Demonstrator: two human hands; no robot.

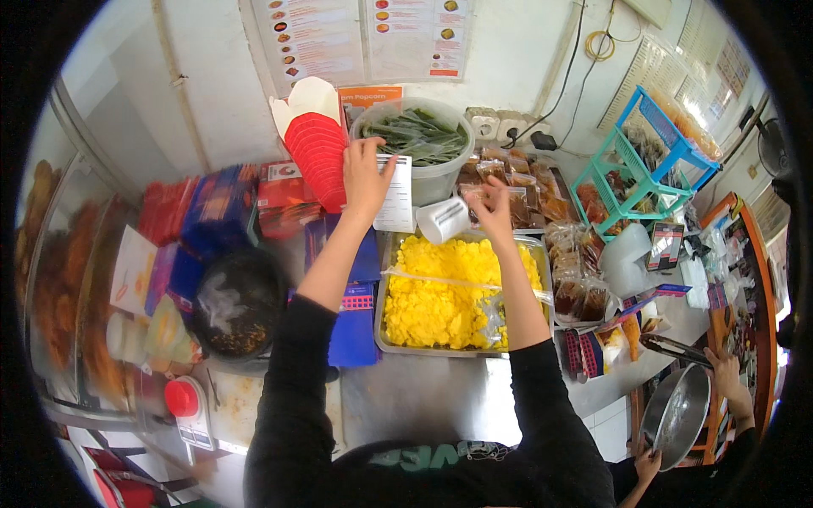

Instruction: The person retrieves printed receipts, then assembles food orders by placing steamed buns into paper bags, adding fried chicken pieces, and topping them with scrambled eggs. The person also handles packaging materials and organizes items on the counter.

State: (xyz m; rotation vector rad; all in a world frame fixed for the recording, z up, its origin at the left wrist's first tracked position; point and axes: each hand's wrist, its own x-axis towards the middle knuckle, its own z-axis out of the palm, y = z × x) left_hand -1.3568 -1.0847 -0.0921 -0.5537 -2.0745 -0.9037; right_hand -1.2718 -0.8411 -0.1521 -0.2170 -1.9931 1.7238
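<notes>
Stack of red-and-white paper boxes (315, 140): positioned immediately left of the left hand (366, 176), whose fingers are spread and rest against the stack edge and a white paper slip (396, 193). White cup (442, 220): lies tilted just left of the right hand (491, 209); whether its fingers are closed cannot be told. Metal tray of yellow food (453, 292): directly below both hands, on the table (423, 394).
</notes>
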